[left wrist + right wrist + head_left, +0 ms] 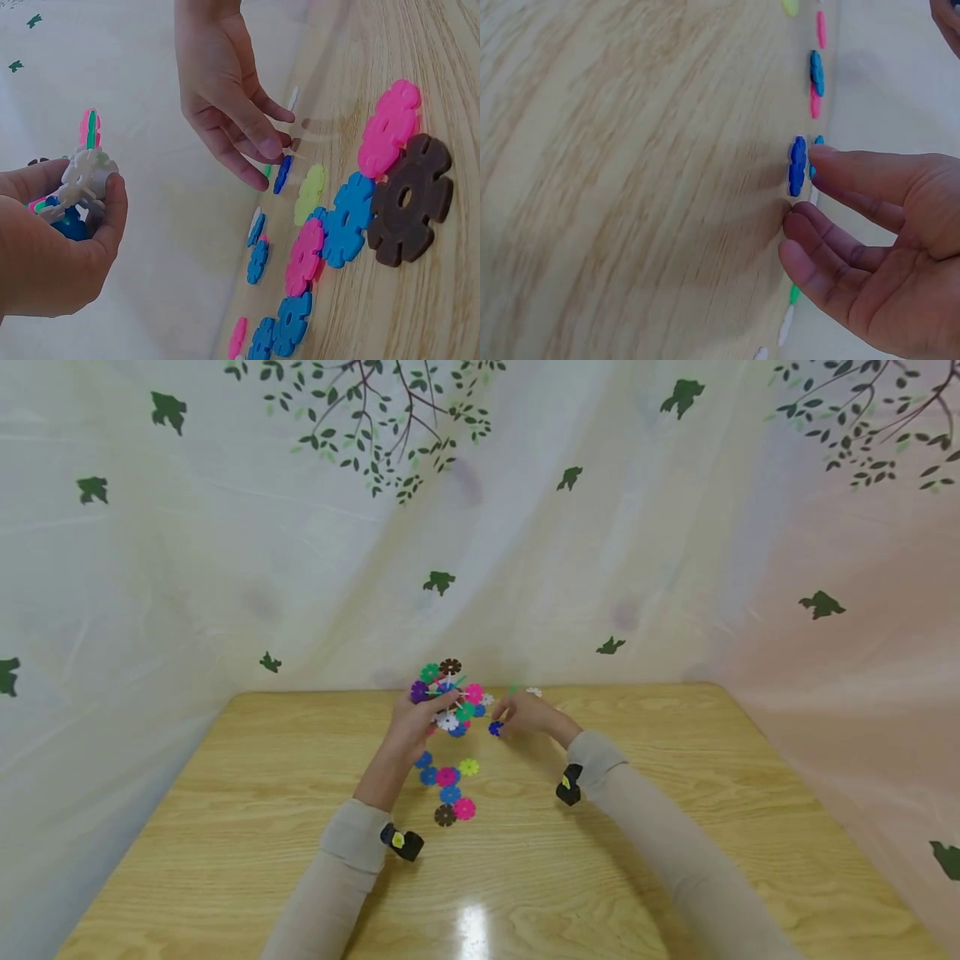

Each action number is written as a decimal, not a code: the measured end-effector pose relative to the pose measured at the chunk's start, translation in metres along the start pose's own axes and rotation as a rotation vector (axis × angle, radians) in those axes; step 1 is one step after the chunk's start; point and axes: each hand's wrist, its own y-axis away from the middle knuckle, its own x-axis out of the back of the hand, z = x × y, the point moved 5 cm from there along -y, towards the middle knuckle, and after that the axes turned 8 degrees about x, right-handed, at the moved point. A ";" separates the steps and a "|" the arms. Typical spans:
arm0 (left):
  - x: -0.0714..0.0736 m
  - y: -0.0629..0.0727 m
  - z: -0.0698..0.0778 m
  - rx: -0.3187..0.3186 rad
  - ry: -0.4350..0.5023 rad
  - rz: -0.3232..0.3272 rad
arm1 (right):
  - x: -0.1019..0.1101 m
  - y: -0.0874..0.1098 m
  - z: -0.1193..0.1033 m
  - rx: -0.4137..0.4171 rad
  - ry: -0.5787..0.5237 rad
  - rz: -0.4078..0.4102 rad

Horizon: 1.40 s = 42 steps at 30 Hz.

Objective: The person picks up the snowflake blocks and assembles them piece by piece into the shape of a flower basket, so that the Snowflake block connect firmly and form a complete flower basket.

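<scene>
My left hand [408, 727] grips a cluster of interlocked flower-shaped plastic discs [447, 722], raised above the table. White and blue discs of this cluster [90, 176] show between the thumb and fingers in the left wrist view, the rest partly hidden by the hand. My right hand [531, 712] reaches low over the far part of the table, its fingers loosely bent and spread apart. A dark blue disc [797, 166] lies right by its thumb and fingertips.
On the wooden table [262, 827], several blue, pink, yellow and brown discs [446, 815] lie close together in front of the left hand. More loose discs, including a white disc [534, 692], lie near the back edge. A leaf-patterned curtain [525, 568] hangs behind.
</scene>
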 end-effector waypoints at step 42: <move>-0.013 -0.001 -0.012 0.016 -0.136 -0.110 | 0.040 0.044 -0.060 0.224 -0.511 0.575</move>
